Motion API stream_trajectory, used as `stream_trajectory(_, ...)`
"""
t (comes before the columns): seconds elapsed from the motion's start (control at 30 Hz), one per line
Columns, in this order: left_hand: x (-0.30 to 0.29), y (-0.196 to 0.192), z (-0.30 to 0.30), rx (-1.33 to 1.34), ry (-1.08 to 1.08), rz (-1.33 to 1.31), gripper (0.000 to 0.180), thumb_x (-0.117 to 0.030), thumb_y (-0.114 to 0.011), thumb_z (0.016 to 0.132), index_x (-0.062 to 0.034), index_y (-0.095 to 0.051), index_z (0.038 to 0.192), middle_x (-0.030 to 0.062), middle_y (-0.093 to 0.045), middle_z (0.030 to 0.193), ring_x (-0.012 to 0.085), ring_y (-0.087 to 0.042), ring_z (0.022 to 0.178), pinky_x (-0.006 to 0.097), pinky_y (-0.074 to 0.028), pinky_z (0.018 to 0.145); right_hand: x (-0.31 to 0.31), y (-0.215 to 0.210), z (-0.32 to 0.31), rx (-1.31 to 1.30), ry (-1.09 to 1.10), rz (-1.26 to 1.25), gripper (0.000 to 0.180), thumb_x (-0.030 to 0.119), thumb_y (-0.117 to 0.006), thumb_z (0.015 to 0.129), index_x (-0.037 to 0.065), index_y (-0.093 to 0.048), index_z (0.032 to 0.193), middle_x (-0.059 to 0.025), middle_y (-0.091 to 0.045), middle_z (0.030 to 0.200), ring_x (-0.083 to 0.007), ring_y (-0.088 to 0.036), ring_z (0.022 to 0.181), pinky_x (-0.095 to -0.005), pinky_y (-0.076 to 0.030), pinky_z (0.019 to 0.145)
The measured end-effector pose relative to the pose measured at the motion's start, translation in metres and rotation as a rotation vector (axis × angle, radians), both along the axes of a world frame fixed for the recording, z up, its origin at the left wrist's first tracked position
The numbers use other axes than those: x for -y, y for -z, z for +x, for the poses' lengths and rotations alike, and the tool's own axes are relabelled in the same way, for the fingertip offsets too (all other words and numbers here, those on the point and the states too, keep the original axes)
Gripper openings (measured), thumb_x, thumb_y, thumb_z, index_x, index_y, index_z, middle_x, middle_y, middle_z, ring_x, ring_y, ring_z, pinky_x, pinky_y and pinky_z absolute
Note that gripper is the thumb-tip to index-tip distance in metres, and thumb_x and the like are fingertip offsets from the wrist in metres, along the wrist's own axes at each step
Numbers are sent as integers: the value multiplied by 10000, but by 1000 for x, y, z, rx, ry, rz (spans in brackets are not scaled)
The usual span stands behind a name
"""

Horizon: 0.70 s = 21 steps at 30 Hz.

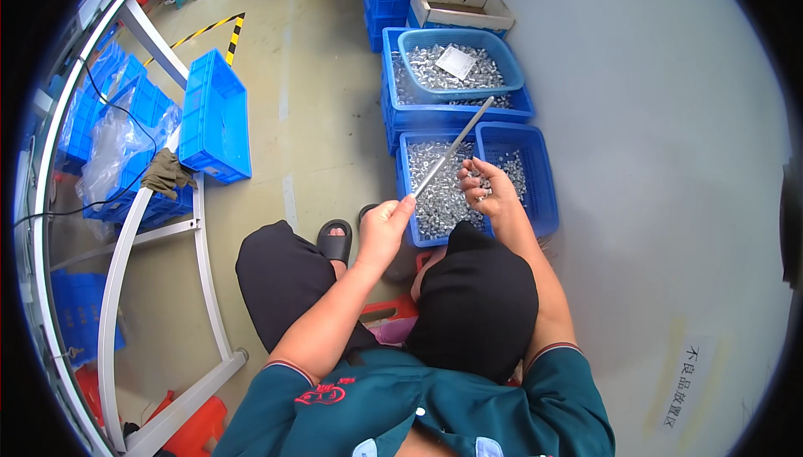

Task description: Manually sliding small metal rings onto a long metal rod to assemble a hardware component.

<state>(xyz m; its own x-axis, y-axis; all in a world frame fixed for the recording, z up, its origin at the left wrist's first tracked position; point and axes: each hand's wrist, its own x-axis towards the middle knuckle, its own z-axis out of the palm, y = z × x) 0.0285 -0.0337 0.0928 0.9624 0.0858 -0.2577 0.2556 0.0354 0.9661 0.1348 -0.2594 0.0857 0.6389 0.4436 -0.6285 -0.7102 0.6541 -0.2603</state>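
Pale rod — just one — grasped by left fingers; right fingers curled, contents unclear

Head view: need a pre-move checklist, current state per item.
1. Metal rod secured: ok, left hand closed around its near end.
2. Rod's far end free of the hands: ok, no fingers on it.
3. Right hand loaded: cannot tell, fingers curled and their contents unclear.
4. Parts supply: ok, small metal parts spread through the left blue bin.
5. Right blue bin fully visible: not ok, right hand and forearm cover part of it.
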Motion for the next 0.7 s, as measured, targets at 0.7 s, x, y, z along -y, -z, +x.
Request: stream_trajectory(0.7, -13, -13, 14, 239, 208, -4, 533, -457, -549, 863, -35, -453, 550, 1, -370, 491, 92, -342, 492, 307, -309, 469, 12, -98, -1, 137, 230, -175, 153, 186, -529, 891, 49, -494, 832, -28, -445, 653, -62, -349, 458, -163, -219, 333)
